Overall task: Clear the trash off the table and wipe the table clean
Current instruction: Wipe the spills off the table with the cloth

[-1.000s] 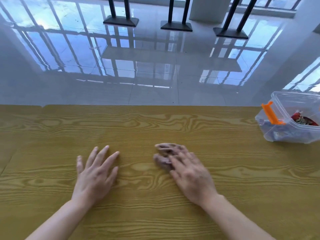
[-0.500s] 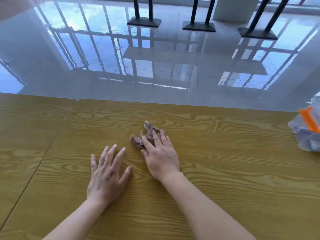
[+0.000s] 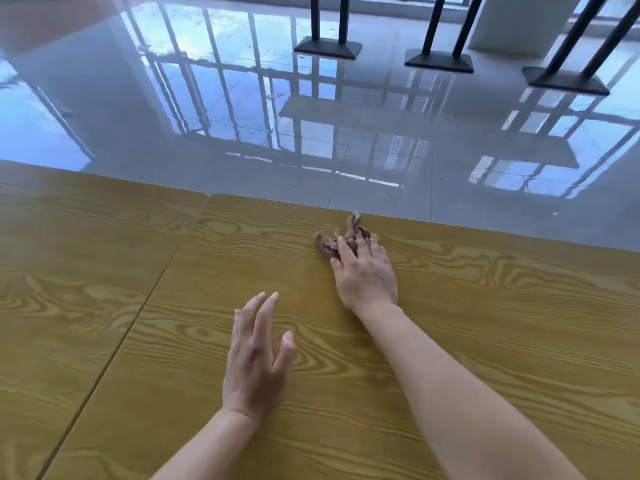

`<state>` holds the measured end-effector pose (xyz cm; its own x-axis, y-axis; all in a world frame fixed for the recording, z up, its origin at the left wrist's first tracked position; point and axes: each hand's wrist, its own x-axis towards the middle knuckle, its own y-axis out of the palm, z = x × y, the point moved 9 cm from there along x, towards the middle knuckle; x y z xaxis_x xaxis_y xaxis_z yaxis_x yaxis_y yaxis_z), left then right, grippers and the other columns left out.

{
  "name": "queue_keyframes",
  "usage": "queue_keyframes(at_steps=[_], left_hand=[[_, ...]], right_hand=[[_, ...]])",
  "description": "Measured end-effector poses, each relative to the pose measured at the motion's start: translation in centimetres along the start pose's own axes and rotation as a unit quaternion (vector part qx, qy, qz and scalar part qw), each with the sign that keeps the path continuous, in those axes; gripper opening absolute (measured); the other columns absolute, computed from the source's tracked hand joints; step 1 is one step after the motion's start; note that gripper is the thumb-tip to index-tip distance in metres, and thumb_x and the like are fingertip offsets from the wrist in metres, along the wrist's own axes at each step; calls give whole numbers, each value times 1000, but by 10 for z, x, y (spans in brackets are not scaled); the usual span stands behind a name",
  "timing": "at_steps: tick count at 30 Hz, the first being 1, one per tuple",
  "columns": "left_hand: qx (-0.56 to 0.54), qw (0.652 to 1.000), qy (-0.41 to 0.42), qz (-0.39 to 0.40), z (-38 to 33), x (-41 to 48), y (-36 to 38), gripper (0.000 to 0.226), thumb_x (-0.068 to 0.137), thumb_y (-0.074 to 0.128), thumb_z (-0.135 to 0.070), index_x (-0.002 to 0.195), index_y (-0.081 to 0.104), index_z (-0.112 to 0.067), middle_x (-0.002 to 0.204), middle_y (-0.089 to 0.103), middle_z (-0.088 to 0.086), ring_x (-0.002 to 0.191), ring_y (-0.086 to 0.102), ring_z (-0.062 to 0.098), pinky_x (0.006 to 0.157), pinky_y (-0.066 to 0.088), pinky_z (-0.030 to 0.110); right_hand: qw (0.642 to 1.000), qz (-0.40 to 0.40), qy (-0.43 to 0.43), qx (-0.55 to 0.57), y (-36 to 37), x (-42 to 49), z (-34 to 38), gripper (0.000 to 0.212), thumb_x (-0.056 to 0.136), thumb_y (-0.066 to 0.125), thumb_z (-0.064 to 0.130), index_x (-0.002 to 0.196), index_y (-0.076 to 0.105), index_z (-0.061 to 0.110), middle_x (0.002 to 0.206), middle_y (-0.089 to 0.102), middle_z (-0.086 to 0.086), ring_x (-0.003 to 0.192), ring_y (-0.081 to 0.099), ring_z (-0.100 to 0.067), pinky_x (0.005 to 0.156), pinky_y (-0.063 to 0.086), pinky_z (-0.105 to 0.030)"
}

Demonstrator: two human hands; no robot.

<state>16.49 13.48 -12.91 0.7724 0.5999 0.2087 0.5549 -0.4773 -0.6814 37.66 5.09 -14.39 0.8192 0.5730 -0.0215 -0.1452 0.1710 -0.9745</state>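
My right hand [image 3: 365, 271] lies on a crumpled brown cloth [image 3: 327, 242] and presses it against the yellow wood-grain table [image 3: 502, 306], close to the far edge. Most of the cloth is hidden under my fingers; a twisted end sticks up beyond them. My left hand [image 3: 256, 358] is nearer to me, tilted on its side with the fingers stretched out and together, holding nothing.
A seam [image 3: 138, 317] runs between two table tops on the left. Beyond the far edge is a glossy tiled floor [image 3: 242, 116] with black table bases [image 3: 327, 48] at the back.
My right hand has pushed the cloth away from me towards the far edge. The view has swung left, so the clear plastic box on the right has left the frame. My left hand has tilted up.
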Motion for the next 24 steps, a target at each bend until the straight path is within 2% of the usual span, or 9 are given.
queue_keyframes(at_steps=[4,5,8,10,13,15,17,20,24], left_hand=[[-94,992,-40,-68,7,3,-33,59,87,41,-35,142,43,-15,146,42,4,136,35,9,111,27,19],[-93,993,-35,-68,10,2,-40,57,87,41,-34,141,45,-16,146,42,2,136,36,7,110,27,18],[-49,999,2,5,18,-12,-46,51,91,39,-36,139,51,-25,149,42,-9,140,35,7,110,35,34],[-11,997,20,68,23,-26,-40,52,93,39,-43,143,46,-31,153,36,-15,144,26,5,113,32,36],[67,990,58,113,23,-40,-26,60,95,40,-56,150,34,-34,157,30,-13,148,16,6,117,20,35],[104,985,75,118,19,-42,-21,63,93,41,-65,150,31,-39,156,33,-9,148,20,13,118,19,37],[135,980,91,117,16,-45,-18,62,92,44,-68,148,33,-44,153,39,-4,146,27,19,117,23,41],[163,977,108,89,16,-48,-20,50,96,40,-61,137,52,-36,143,54,3,139,42,24,112,31,42],[187,978,89,31,29,-47,-36,47,93,46,-53,124,66,-24,131,63,6,127,56,26,106,39,40]], right_hand=[[972,63,-227,7,25,-56,108,54,101,23,52,152,25,35,164,15,-5,151,2,-28,123,3,-42],[957,81,-279,9,28,-79,119,54,101,22,53,152,24,36,164,14,-3,152,1,-27,123,3,-41],[920,90,-381,18,23,-134,115,53,102,27,53,152,22,36,163,16,0,152,4,-23,122,7,-42],[913,98,-395,28,14,-149,103,56,102,30,54,153,13,42,165,3,3,151,-2,-19,122,3,-43],[936,92,-329,78,-3,-151,79,73,95,44,58,154,3,43,164,-10,8,151,-8,-12,122,-5,-36],[954,49,-271,116,-17,-150,61,69,92,48,57,153,22,38,163,18,9,149,15,-15,121,19,-38],[959,19,-257,118,-19,-154,54,53,89,48,43,141,49,33,146,50,11,133,42,-17,104,44,-41],[951,3,-275,140,-9,-158,63,46,83,46,22,123,67,26,131,64,7,117,57,-19,91,52,-40],[931,-22,-333,146,0,-147,85,42,83,51,12,120,70,23,130,65,5,121,59,-17,97,51,-34]])
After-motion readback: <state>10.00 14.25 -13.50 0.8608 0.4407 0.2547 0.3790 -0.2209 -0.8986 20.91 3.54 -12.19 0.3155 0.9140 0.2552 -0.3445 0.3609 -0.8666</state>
